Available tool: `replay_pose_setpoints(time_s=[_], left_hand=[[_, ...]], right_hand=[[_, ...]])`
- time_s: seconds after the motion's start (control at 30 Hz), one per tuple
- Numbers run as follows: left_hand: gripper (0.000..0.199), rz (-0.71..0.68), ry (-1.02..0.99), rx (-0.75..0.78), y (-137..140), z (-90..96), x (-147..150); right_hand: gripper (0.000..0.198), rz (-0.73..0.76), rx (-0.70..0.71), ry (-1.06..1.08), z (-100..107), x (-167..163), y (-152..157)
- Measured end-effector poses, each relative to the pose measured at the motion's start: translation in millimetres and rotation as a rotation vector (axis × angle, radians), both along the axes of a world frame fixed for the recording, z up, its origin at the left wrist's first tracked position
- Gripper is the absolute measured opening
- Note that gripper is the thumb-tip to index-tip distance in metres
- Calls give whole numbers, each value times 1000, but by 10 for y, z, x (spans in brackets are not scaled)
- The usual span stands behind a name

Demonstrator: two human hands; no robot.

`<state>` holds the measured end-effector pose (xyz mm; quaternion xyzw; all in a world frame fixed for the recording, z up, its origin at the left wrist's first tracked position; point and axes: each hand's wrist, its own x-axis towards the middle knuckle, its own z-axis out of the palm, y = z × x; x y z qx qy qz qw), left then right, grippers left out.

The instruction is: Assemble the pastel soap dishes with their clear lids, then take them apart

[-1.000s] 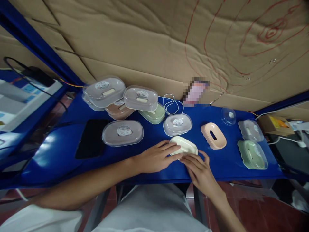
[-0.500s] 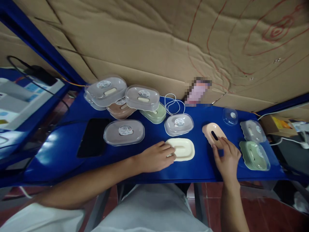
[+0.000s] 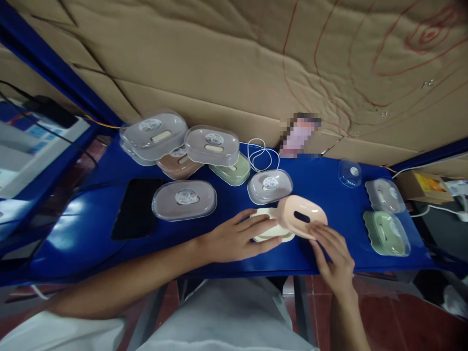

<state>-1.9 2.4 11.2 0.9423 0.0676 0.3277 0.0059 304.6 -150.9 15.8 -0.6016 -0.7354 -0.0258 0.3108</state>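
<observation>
My left hand (image 3: 239,237) lies with fingers spread over the left part of a cream oval tray (image 3: 273,236), which sits on the blue table. Between the thumb and fingers of my right hand (image 3: 334,256) is the near right edge of a peach oval soap dish (image 3: 317,213) with a dark slot through its middle. Tilted, the peach dish overlaps the right side of the cream tray; whether the two touch cannot be made out. Just behind the tray rests a clear-lidded soap box (image 3: 272,196) with a round label.
More clear-lidded soap boxes (image 3: 185,207) lie at the left, several of them stacked. A green lidded box (image 3: 388,236) and a pale one (image 3: 384,196) stand right, near a clear lid (image 3: 350,174). Also here are a black phone (image 3: 135,209), white cable (image 3: 261,155) and cardboard wall (image 3: 204,63).
My right hand has lifted the peach dish and brought it left, over the cream tray's right side. My left fingers have uncurled and spread across the tray.
</observation>
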Motion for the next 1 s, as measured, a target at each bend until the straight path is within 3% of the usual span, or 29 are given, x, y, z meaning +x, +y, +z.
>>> replay_pose_setpoints(time_s=[0.13,0.3,1.0], left_hand=[[44,-32,17,32,-11,4,15],[23,-24,138,41,28,15,51],[17,17,191,89,23,-49,52]], right_hand=[[56,145,-60,42,0,-204,64],[49,207,-126,10,-56,-286,211],[43,193,-138,-65,-110,-389,242]])
